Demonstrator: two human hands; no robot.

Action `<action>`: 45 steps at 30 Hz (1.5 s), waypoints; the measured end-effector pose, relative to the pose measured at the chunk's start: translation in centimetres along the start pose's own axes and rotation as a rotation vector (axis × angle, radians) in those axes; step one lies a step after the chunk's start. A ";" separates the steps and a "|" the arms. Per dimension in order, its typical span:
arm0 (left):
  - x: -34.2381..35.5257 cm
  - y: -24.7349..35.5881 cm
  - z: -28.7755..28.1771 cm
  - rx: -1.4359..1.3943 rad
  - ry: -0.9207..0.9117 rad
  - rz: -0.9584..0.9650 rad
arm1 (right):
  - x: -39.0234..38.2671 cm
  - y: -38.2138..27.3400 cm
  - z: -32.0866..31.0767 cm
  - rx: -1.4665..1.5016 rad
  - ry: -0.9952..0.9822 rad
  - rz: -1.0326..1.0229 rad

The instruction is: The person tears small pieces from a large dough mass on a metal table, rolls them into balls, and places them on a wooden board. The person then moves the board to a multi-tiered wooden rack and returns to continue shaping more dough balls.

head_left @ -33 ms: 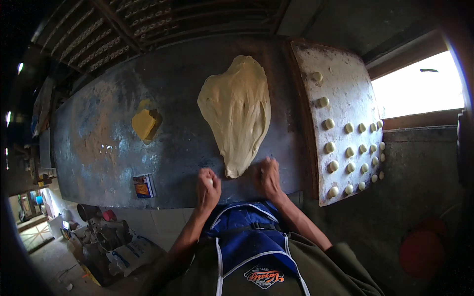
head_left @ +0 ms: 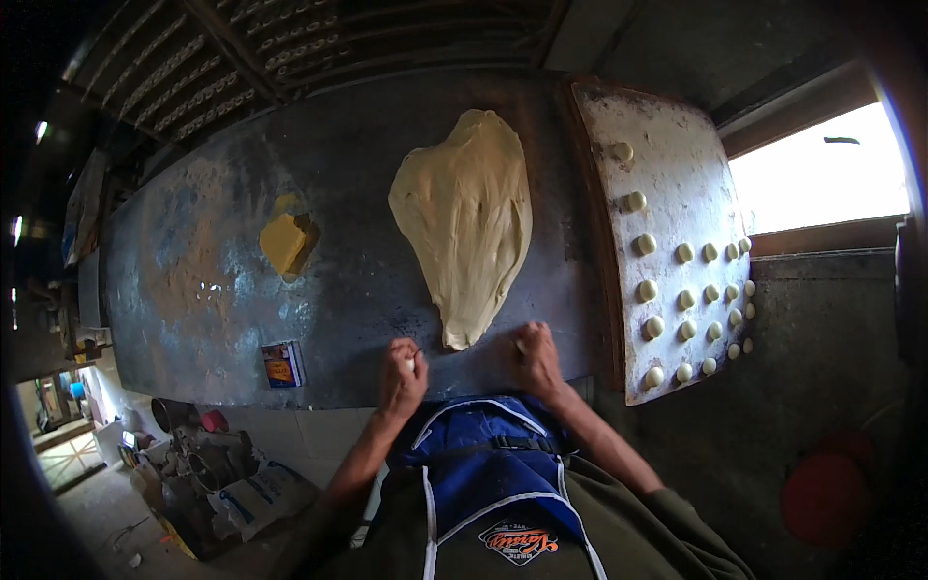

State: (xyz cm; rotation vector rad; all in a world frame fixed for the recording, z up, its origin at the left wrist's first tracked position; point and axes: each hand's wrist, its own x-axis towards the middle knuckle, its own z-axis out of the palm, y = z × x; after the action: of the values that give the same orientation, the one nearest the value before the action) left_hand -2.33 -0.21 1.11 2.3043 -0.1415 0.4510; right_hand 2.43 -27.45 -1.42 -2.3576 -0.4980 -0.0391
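Note:
A large, flattened sheet of pale dough (head_left: pixel 464 208) lies on the dark table (head_left: pixel 338 309), narrowing to a tip at the near end. Just left of that tip, my left hand (head_left: pixel 401 375) is closed, with a small pale piece of dough (head_left: pixel 410 364) showing between thumb and fingers. My right hand (head_left: pixel 537 360) is curled closed over the tabletop, to the right of the tip. Whatever its fingers may hold is hidden. Neither hand touches the big sheet.
At the right, a worn metal tray (head_left: pixel 619 232) carries several small round dough balls (head_left: pixel 647 290). A yellow block (head_left: pixel 283 242), perhaps fat, sits on the table's left half. A small printed box (head_left: pixel 281 364) lies by the front edge. A window (head_left: pixel 822 174) glows beyond the tray.
Both hands have shifted slightly toward me. The left has drifted a little left and the right a little right. Dough sheet and tray look the same.

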 end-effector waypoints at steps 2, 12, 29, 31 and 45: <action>0.9 -3.4 -2.6 0.016 -0.014 -0.044 | 1.2 4.6 -4.5 -0.092 -0.198 -0.084; 0.2 -3.0 -2.7 0.224 0.098 -0.092 | 2.5 3.0 -5.3 0.134 -0.252 -0.165; 15.5 6.0 -9.2 0.147 -0.661 0.099 | 4.0 0.5 -9.7 -0.157 -0.057 -0.062; 22.7 11.8 -5.1 0.070 -0.484 0.290 | 3.1 1.7 -9.7 -0.080 -0.135 -0.051; 43.9 20.4 31.8 -0.189 -0.627 0.390 | 15.9 14.3 -27.2 -0.283 0.566 0.327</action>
State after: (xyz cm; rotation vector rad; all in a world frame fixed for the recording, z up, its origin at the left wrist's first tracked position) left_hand 42.55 -35.62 10.45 2.1542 -0.9087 -0.1128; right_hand 25.37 -49.52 12.14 -2.5198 0.1803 -0.6404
